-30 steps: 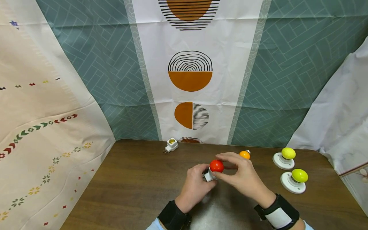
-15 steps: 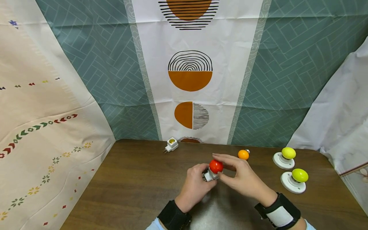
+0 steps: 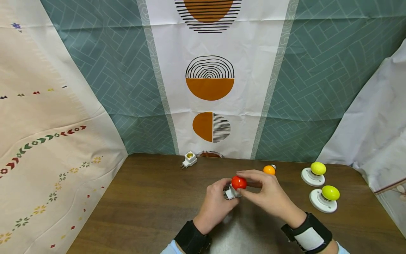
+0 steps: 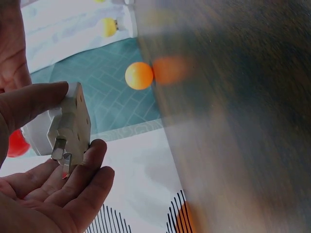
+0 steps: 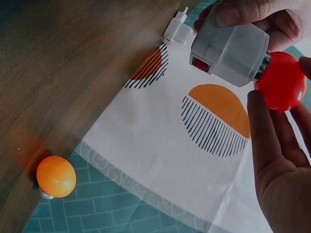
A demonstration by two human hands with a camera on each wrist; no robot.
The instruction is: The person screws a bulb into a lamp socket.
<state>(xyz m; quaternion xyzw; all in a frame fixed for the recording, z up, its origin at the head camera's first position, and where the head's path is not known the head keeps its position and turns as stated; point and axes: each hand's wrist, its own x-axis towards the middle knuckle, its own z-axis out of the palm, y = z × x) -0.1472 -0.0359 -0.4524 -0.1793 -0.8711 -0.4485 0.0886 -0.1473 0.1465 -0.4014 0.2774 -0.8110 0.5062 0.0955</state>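
Observation:
My left hand [image 3: 217,199] pinches a white plug-in lamp socket [image 5: 228,48] between thumb and fingers. The socket has two metal prongs [image 4: 62,150] at its back and a small red switch [image 5: 200,64] on its side. A round red light bulb [image 5: 282,81] sits at the socket's mouth, a strip of its dark metal base showing. My right hand [image 3: 266,194] holds this bulb, thumb on one side and fingertips on the other. Both hands are raised over the table, facing each other.
An orange bulb [image 3: 269,170] lies on the brown table [image 3: 152,204] behind my right hand. A second plug-in socket [image 3: 189,159] stands at the back edge. To the right are two round white lamp bases [image 3: 323,203] with a yellow bulb [image 3: 318,168] and a yellow-green bulb [image 3: 331,193].
My right fingers and thumb loosened slightly off the red bulb half a second ago and now close round it again. The left hand and socket stay in place.

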